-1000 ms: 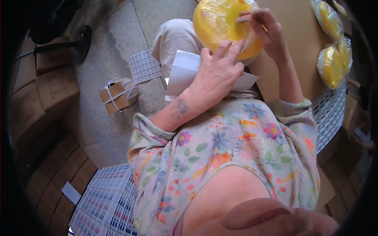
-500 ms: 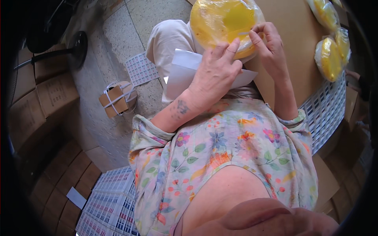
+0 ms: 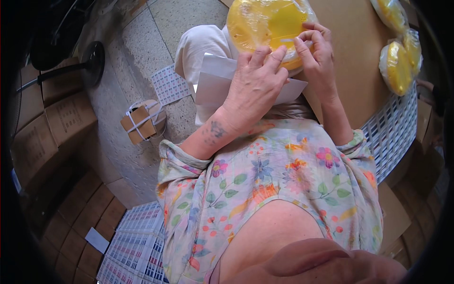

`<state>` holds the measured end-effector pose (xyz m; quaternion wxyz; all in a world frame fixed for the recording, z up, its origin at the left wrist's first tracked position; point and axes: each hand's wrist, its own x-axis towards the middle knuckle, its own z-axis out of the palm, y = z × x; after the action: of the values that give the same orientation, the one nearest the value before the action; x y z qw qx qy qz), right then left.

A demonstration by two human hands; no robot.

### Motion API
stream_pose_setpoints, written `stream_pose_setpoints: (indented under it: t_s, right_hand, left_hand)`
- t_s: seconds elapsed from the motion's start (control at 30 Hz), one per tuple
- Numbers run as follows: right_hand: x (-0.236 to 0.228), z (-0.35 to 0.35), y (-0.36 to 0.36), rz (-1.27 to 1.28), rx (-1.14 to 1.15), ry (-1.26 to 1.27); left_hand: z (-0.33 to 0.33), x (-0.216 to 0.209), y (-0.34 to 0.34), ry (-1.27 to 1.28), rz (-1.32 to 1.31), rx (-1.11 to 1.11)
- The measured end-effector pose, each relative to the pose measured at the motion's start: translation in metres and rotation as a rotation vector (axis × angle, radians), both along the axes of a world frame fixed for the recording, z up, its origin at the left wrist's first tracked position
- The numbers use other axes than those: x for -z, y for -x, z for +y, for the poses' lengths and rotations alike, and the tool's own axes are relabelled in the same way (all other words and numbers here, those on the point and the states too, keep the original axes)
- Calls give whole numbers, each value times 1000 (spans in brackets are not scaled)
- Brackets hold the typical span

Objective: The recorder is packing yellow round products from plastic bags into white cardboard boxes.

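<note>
— Count of yellow discs wrapped in plastic?
— Three in view: one large disc [image 3: 267,23] under the hands, two smaller discs [image 3: 396,66] at the right edge of the brown board [image 3: 352,61].
— Hands?
— Two, the left hand [image 3: 255,87] and the right hand [image 3: 317,59].
— Paper?
— Two white sheets [image 3: 213,83] on the lap. One strapped cardboard bundle [image 3: 141,122] on the floor.

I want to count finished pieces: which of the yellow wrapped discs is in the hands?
The large yellow disc at top centre, touched by the left hand and right hand. The two smaller discs lie untouched at right.
</note>
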<state>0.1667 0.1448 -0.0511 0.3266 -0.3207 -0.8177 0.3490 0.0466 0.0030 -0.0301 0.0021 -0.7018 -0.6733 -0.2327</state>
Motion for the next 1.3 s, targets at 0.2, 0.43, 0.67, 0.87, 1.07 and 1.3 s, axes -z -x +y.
stream_pose_setpoints:
  t_s: [0.2,0.43,0.67,0.87,1.07,1.3]
  right_hand:
    - [2,0,1,-6,6,-35]
    - [5,1,2,-3,3,-61]
    - [4,2,2,-42,8,-94]
    - [5,1,3,-60,13,-155]
    - [9,0,4,-59,28,-222]
    - [12,-1,6,-73,52,-250]
  left_hand:
    - [0,-1,0,-2,-11,3]
    - [1,2,0,-25,-6,-5]
    - [4,3,0,-11,-10,-3]
    - [8,3,-1,-8,40,-23]
    - [9,2,-4,2,83,-52]
    - [11,5,-6,5,122,-70]
